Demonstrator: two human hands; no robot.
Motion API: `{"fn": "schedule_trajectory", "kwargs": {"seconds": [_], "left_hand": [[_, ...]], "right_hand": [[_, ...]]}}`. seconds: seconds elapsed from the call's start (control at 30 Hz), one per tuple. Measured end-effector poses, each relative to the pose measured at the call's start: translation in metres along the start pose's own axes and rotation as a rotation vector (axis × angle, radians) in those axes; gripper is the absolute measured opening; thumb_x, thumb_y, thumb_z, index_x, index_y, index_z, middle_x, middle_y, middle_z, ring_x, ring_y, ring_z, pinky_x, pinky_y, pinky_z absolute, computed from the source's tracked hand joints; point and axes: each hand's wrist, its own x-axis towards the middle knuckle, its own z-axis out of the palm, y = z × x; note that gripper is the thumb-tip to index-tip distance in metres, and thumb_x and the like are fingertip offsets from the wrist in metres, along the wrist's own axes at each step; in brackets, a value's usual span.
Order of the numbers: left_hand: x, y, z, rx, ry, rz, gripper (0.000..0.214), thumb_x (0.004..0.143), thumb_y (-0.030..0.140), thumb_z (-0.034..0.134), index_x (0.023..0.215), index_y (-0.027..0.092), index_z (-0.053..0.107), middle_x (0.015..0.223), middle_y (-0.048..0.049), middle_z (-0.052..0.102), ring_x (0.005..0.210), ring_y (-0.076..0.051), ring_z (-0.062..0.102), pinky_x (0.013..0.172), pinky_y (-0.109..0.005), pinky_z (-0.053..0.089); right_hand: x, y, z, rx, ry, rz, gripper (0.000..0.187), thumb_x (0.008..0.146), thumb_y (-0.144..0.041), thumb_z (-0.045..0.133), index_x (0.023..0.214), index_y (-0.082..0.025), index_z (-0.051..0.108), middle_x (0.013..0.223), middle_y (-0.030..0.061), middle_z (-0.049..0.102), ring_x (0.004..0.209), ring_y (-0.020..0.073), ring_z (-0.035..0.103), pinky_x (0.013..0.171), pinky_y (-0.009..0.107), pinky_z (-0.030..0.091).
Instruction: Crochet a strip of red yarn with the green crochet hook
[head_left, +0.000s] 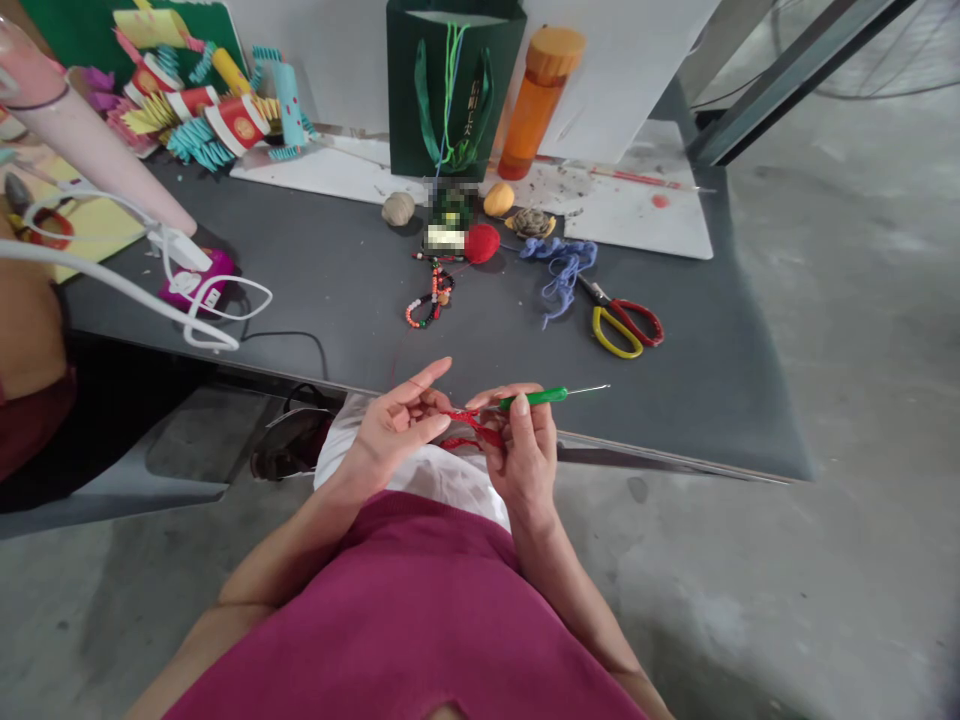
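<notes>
My right hand (pixel 525 450) is closed around a crochet hook with a green handle (pixel 541 397), its metal tip pointing right over the table edge. My left hand (pixel 397 420) pinches a small piece of red crochet work (pixel 472 425) between thumb and fingers, index finger stretched out. A thin red yarn strand runs from the work up to a red yarn ball (pixel 481 243) on the grey table (pixel 360 290). Both hands hover just in front of the table's near edge.
On the table lie scissors with red and yellow handles (pixel 622 325), blue yarn (pixel 561 265), a bead string (pixel 429 300), a green gift bag (pixel 450 85), an orange bottle (pixel 540 100) and paper crafts (pixel 202 100). Another person's arm (pixel 82 130) reaches in at the left, near white cables (pixel 187 300).
</notes>
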Motion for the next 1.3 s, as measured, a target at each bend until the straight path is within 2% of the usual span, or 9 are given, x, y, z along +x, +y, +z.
{"fn": "schedule_trajectory", "kwargs": {"seconds": [0.17, 0.37, 0.5, 0.73, 0.87, 1.03, 1.2, 1.3], "left_hand": [[0.0004, 0.0002, 0.0010, 0.021, 0.015, 0.015, 0.062, 0.078, 0.026, 0.085, 0.139, 0.025, 0.071, 0.090, -0.0017, 0.068, 0.075, -0.011, 0.056, 0.066, -0.023, 0.047], [0.0002, 0.0023, 0.0012, 0.027, 0.041, -0.003, 0.063, 0.075, 0.026, 0.087, 0.137, 0.026, 0.073, 0.089, -0.0011, 0.068, 0.075, -0.011, 0.054, 0.069, -0.024, 0.047], [0.0001, 0.0031, -0.0006, 0.002, 0.005, 0.009, 0.062, 0.076, 0.025, 0.086, 0.137, 0.027, 0.073, 0.089, -0.0013, 0.068, 0.073, -0.010, 0.053, 0.069, -0.025, 0.047], [0.0004, 0.0058, -0.0009, 0.025, -0.009, 0.028, 0.060, 0.077, 0.023, 0.085, 0.135, 0.028, 0.074, 0.087, -0.0003, 0.067, 0.072, -0.010, 0.053, 0.070, -0.025, 0.048], [0.0005, 0.0053, -0.0009, 0.025, -0.002, 0.036, 0.060, 0.077, 0.023, 0.084, 0.136, 0.027, 0.073, 0.086, -0.0002, 0.067, 0.071, -0.010, 0.053, 0.070, -0.026, 0.047], [0.0012, 0.0041, -0.0013, 0.029, 0.007, 0.031, 0.060, 0.077, 0.023, 0.084, 0.135, 0.026, 0.074, 0.087, -0.0005, 0.068, 0.070, -0.010, 0.053, 0.068, -0.025, 0.046], [0.0011, 0.0065, 0.0002, 0.036, 0.025, 0.030, 0.061, 0.075, 0.025, 0.086, 0.135, 0.025, 0.074, 0.086, -0.0012, 0.070, 0.072, -0.010, 0.054, 0.068, -0.025, 0.046], [0.0002, 0.0079, 0.0010, 0.049, 0.042, 0.035, 0.061, 0.075, 0.024, 0.086, 0.135, 0.025, 0.074, 0.085, -0.0008, 0.070, 0.073, -0.011, 0.055, 0.068, -0.025, 0.046]], "right_hand": [[0.0003, 0.0012, -0.0002, -0.043, -0.014, -0.026, 0.021, 0.096, -0.051, 0.066, 0.089, -0.031, 0.063, 0.079, -0.0008, 0.078, 0.036, 0.0090, 0.044, 0.034, 0.023, 0.045], [0.0007, -0.0012, 0.0025, 0.007, -0.025, -0.016, 0.024, 0.092, -0.052, 0.072, 0.088, -0.030, 0.066, 0.078, -0.0015, 0.080, 0.047, 0.0108, 0.062, 0.036, 0.019, 0.045], [0.0007, -0.0003, 0.0018, 0.012, -0.026, -0.032, 0.023, 0.093, -0.052, 0.071, 0.088, -0.030, 0.066, 0.078, -0.0021, 0.081, 0.046, 0.0101, 0.061, 0.037, 0.019, 0.045], [0.0003, 0.0029, -0.0014, -0.037, -0.020, -0.051, 0.022, 0.095, -0.051, 0.068, 0.089, -0.030, 0.066, 0.083, 0.0003, 0.081, 0.069, 0.0151, 0.074, 0.051, 0.024, 0.058], [0.0005, 0.0030, -0.0017, -0.046, -0.037, -0.058, 0.021, 0.095, -0.050, 0.068, 0.090, -0.030, 0.066, 0.085, 0.0010, 0.081, 0.075, 0.0161, 0.076, 0.057, 0.026, 0.060], [0.0013, 0.0018, 0.0000, -0.073, -0.027, -0.075, 0.024, 0.094, -0.053, 0.068, 0.088, -0.030, 0.066, 0.083, 0.0016, 0.080, 0.069, 0.0166, 0.075, 0.053, 0.027, 0.058], [0.0009, 0.0015, -0.0003, -0.076, -0.035, -0.102, 0.023, 0.093, -0.052, 0.069, 0.088, -0.030, 0.066, 0.084, 0.0006, 0.080, 0.071, 0.0165, 0.075, 0.053, 0.026, 0.058], [0.0007, 0.0011, -0.0025, -0.083, -0.053, -0.122, 0.021, 0.094, -0.049, 0.070, 0.089, -0.029, 0.068, 0.086, 0.0006, 0.080, 0.075, 0.0170, 0.077, 0.059, 0.027, 0.061]]}}
